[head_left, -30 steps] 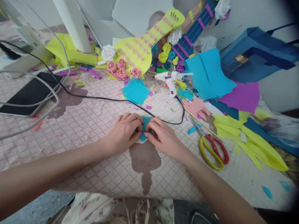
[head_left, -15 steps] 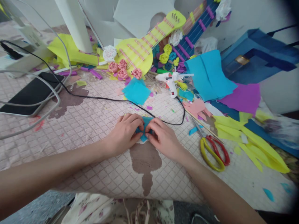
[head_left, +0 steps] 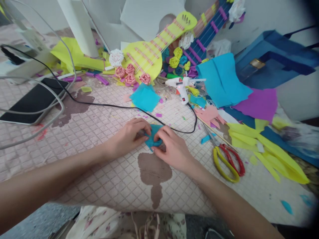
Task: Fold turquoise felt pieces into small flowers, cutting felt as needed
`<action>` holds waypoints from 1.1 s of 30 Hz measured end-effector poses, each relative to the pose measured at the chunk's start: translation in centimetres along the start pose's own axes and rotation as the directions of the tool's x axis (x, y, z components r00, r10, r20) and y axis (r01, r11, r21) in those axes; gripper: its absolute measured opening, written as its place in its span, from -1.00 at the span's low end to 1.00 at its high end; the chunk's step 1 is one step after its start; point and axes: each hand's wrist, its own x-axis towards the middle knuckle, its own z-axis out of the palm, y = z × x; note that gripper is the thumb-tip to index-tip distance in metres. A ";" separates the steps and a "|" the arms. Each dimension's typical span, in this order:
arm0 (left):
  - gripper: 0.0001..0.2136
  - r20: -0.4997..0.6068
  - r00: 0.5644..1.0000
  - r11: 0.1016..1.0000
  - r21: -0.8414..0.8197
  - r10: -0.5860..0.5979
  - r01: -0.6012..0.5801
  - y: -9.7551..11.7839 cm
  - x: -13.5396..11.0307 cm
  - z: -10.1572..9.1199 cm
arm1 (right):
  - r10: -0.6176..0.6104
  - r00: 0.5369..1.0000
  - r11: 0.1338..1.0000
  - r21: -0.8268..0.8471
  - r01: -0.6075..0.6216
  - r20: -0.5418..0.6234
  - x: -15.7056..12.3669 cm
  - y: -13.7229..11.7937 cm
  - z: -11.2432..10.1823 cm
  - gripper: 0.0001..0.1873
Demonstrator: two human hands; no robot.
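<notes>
Between both hands is a small piece of blue crepe paper (head_left: 155,130), partly folded or curled and lying close to the tabletop. My left hand (head_left: 129,136) pinches its left edge with thumb and fingers. From the other side my right hand (head_left: 173,147) has thumb and fingers closed on the curled lower right part. My fingers hide some of the paper. Just beyond lies a stack of blue paper squares (head_left: 145,97). Scissors (head_left: 228,159) with one yellow and one red handle rest to the right of my right hand.
A white glue gun (head_left: 182,89) lies ahead, its black cord (head_left: 112,105) crossing the quilted cloth. Behind it a yellow paper guitar (head_left: 147,54) leans among paper flowers. Coloured paper (head_left: 221,81) covers the right side; a tablet-like device (head_left: 32,101) lies left.
My left hand has shifted slightly left and up, away from my right hand. More of the blue paper shows between them, its lower right side curled up.
</notes>
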 end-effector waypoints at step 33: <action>-0.74 -0.090 0.983 0.937 0.296 -0.163 0.183 1.4 -0.1 1.5 | -0.073 0.997 0.976 0.206 0.072 -0.002 -0.3 1.4 -0.4 -0.83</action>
